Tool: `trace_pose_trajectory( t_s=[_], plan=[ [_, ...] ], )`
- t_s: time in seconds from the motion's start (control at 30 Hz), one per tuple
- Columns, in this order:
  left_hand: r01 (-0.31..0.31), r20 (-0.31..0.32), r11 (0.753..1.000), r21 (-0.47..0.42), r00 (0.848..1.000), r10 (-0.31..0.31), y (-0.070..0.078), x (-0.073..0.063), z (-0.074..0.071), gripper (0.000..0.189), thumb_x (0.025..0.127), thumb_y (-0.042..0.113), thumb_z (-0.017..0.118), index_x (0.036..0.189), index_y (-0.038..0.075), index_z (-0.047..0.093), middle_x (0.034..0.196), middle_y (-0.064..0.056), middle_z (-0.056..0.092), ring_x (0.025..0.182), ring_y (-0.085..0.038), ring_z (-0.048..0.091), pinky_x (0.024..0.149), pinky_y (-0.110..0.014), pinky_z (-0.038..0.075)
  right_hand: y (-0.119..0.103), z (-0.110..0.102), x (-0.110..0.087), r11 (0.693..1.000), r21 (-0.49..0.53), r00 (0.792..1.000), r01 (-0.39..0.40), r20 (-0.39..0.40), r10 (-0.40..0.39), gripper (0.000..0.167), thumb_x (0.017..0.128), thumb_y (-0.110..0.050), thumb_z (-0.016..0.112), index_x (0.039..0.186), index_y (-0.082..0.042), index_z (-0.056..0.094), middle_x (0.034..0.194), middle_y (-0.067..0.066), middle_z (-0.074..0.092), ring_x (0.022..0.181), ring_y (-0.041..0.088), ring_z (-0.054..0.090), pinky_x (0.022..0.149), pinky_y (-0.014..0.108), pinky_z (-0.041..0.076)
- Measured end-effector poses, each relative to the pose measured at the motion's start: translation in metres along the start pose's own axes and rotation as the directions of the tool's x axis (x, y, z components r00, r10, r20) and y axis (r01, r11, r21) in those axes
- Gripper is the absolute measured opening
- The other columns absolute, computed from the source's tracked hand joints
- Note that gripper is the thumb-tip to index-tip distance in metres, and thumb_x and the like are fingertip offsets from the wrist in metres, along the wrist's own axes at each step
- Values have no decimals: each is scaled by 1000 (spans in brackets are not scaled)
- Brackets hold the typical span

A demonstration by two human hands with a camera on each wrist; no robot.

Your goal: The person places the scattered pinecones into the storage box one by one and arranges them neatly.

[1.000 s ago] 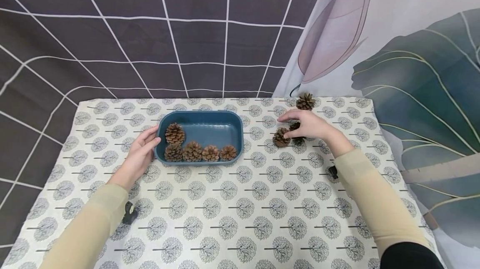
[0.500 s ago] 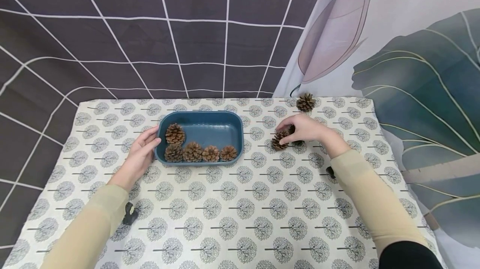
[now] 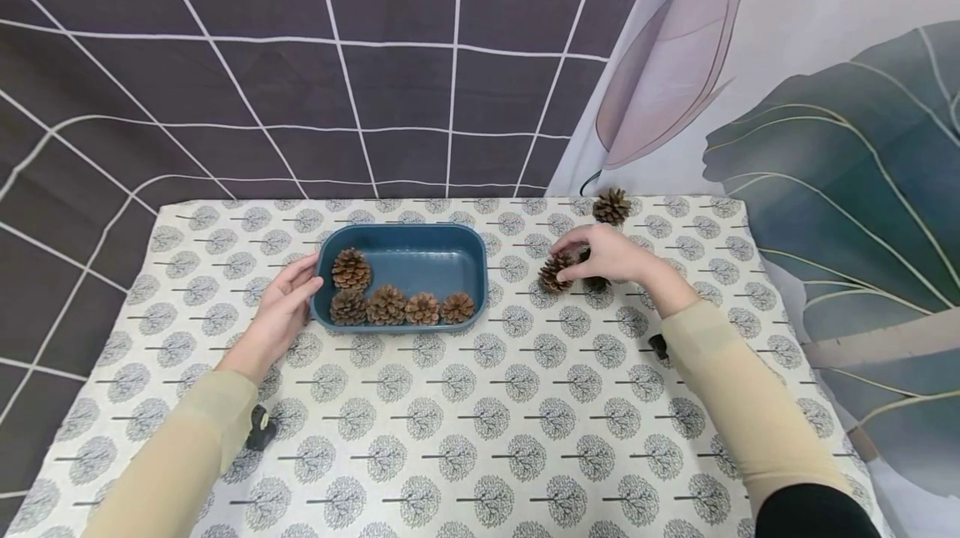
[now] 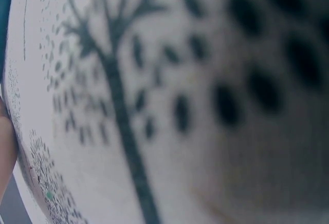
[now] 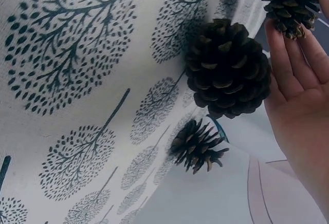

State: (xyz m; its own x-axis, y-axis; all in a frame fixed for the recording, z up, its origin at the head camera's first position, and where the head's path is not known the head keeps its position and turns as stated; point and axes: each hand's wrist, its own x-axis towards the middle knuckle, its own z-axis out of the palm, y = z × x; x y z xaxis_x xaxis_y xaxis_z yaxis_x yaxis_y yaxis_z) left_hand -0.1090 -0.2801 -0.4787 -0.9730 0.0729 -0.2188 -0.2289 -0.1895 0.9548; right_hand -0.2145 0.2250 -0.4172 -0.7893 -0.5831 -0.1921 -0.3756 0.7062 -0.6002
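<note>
Found pine cone (image 3: pixel 554 274) pinched in right hand (image 3: pixel 609 253), between tray (image 3: pixel 431 264) and far right corner of table (image 3: pixel 360 475). Noted left hand (image 3: pixel 283 296) at tray's left end, apparently steadying it; cannot tell whether gripping. Logged second cone (image 3: pixel 611 206) at far edge.

A dark gridded backdrop (image 3: pixel 397 87) adjoins a leaf-print curtain (image 3: pixel 810 146).

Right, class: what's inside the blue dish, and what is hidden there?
The blue dish holds five pine cones: four along its near side, one behind the leftmost. Bare floor shows behind the other three; what lies under the cones is covered.
</note>
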Motion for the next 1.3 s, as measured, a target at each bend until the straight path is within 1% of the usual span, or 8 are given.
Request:
trace_pose_trajectory(
  t_s=[0.17, 0.4, 0.53, 0.63, 0.7, 0.93, 1.17, 1.3],
  plan=[
    [-3, -2, 1000, -8, 1000, 3, 0, 0, 0, 39, 109, 7, 56, 145, 24, 56, 132, 24, 62, 125, 9, 59, 125, -16, 37, -4, -1, 2, 1000, 10, 999, 25, -48, -24, 50, 85, -22, 90, 129, -5, 73, 134, 17, 73, 124, 38, 68, 114, 59, 52],
    [-14, -3, 1000, -24, 1000, 14, -1, 1, 1, 36, 109, 5, 56, 136, 28, 61, 131, 23, 64, 123, 8, 60, 116, -11, 44, -13, -1, 7, 998, 14, 994, 60, -92, -59, 52, 86, -22, 89, 132, -5, 72, 140, 19, 70, 134, 41, 63, 120, 59, 48],
    [-9, -6, 1000, -9, 1000, 9, 0, 0, 1, 35, 109, 7, 57, 134, 31, 61, 130, 25, 64, 123, 9, 59, 120, -12, 42, -20, -1, 10, 996, 16, 989, 91, -119, -89, 53, 86, -22, 90, 132, -5, 72, 139, 17, 71, 134, 39, 63, 120, 58, 48],
    [-4, -7, 1000, 1, 1000, 4, 1, 0, 1, 36, 109, 8, 57, 137, 30, 60, 131, 26, 63, 124, 9, 59, 126, -17, 37, -27, 0, 14, 994, 27, 985, 110, -137, -106, 53, 85, -22, 90, 132, -5, 72, 137, 16, 72, 133, 38, 64, 121, 56, 48],
    [-1, -9, 1000, 4, 1000, 1, 1, 0, 1, 37, 109, 8, 57, 139, 30, 59, 131, 26, 62, 125, 10, 59, 127, -18, 35, -32, 0, 16, 992, 30, 982, 119, -149, -113, 53, 85, -22, 90, 132, -5, 72, 137, 16, 72, 133, 37, 64, 121, 55, 47],
    [-9, -1, 1000, -15, 1000, 9, 0, 2, 0, 38, 109, 6, 57, 139, 28, 59, 131, 25, 63, 124, 9, 60, 122, -15, 40, -49, 5, 26, 986, 37, 967, 161, -206, -150, 54, 85, -23, 90, 133, -5, 71, 138, 17, 71, 134, 37, 63, 122, 54, 47],
    [-18, 3, 1000, -14, 1000, 18, -1, 2, -1, 38, 109, 5, 56, 139, 28, 60, 131, 25, 64, 123, 8, 60, 118, -12, 43, -65, 17, 39, 977, 45, 950, 208, -246, -191, 53, 85, -24, 90, 132, -6, 72, 137, 14, 72, 132, 34, 65, 121, 51, 48],
    [-17, 7, 1000, -16, 1000, 17, -1, 1, -1, 39, 109, 5, 56, 141, 27, 59, 132, 25, 63, 124, 9, 60, 119, -13, 43, -74, 25, 46, 972, 55, 943, 229, -262, -207, 54, 85, -25, 90, 133, -7, 72, 137, 14, 73, 131, 33, 66, 121, 50, 49]
  ],
)
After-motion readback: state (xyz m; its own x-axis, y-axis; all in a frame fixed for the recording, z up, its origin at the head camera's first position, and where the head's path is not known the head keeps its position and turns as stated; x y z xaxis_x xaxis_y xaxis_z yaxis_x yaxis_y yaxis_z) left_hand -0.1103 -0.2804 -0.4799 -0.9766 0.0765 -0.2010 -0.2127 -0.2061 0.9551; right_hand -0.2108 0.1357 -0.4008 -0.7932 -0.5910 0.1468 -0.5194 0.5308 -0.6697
